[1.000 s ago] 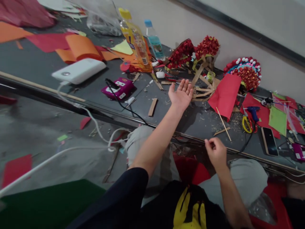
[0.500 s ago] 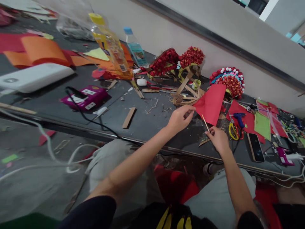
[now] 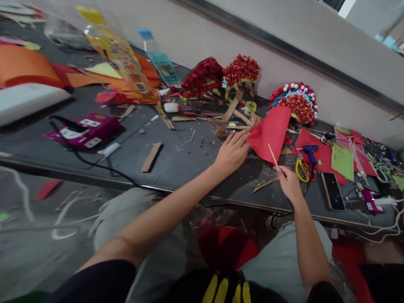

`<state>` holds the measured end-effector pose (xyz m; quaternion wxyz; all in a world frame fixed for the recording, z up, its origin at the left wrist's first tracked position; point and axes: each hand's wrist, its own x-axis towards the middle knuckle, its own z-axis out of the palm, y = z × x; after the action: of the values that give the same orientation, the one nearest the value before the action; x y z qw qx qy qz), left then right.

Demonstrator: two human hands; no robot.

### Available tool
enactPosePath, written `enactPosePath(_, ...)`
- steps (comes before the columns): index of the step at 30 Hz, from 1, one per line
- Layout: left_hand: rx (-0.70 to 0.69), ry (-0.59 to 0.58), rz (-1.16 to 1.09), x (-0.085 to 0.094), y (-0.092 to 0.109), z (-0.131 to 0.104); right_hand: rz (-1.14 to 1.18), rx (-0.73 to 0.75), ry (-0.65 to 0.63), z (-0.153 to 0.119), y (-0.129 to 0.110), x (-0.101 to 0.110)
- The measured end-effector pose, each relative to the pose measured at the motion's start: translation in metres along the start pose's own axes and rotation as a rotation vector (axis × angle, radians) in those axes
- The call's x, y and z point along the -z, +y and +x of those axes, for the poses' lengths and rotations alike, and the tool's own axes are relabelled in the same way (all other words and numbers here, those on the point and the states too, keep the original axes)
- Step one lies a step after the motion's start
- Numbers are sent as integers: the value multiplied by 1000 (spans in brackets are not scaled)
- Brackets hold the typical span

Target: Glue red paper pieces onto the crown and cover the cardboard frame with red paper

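My right hand [image 3: 288,183] pinches the lower end of a thin, pale wooden stick [image 3: 272,154], which points up and away over a sheet of red paper [image 3: 274,128]. With fingers stretched out and palm down, my left hand [image 3: 232,153] lies at the left corner of that sheet; whether it presses on the paper I cannot tell. Beyond the sheet are strips of brown cardboard [image 3: 232,108]. Yellow-handled scissors [image 3: 302,171] and a blue glue gun [image 3: 311,152] rest to the right of the paper.
A phone [image 3: 333,191] lies near the table's front edge. Purple power strips [image 3: 86,131] sit at both sides, with cables trailing. Toward the back left stand a yellow-capped bottle [image 3: 118,59] and a blue-capped bottle [image 3: 162,63]. Red decorated pieces [image 3: 241,68] lean on the wall.
My left hand has gone from curled fingers to stretched-out fingers beside the red paper. My right hand still holds the stick. The whole view has shifted slightly to the right.
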<state>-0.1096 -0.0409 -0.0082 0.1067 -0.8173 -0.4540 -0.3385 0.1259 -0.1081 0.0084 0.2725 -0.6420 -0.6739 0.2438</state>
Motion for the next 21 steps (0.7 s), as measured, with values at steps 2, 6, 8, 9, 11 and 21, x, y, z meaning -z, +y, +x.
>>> enactPosePath(2,2,-57,35,-3,-6,1,33,-11,1,2,5,0)
enactPosePath(6,-31,-97,41,0,-22,6,57,13,15,4,10,0)
enactPosePath(8,-71,-135,93,3,-29,10,64,31,27,4,11,1)
enactPosePath(9,-90,-160,122,3,-32,13,71,35,36,4,12,1)
enactPosePath(11,-112,-208,165,5,-37,18,90,33,63,5,13,1)
enactPosePath(21,56,-136,-318,35,-68,65,383,-9,320,6,13,12)
